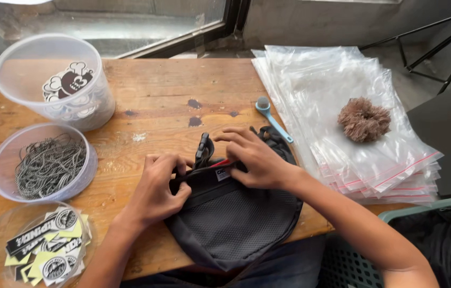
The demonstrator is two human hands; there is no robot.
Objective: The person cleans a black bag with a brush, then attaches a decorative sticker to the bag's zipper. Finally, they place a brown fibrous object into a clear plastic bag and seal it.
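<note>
A dark grey pouch bag with a mesh front panel lies on the wooden table at the near edge. My left hand pinches the bag's top edge at its left side. My right hand grips the top edge at the right, fingers curled over the opening next to a small white label. A black plastic buckle sticks up between the two hands.
Three clear tubs stand at the left: stickers, ball chains, more stickers. A stack of clear zip bags lies at the right with a brown fuzzy ball on it. A blue-handled brush lies beside the stack.
</note>
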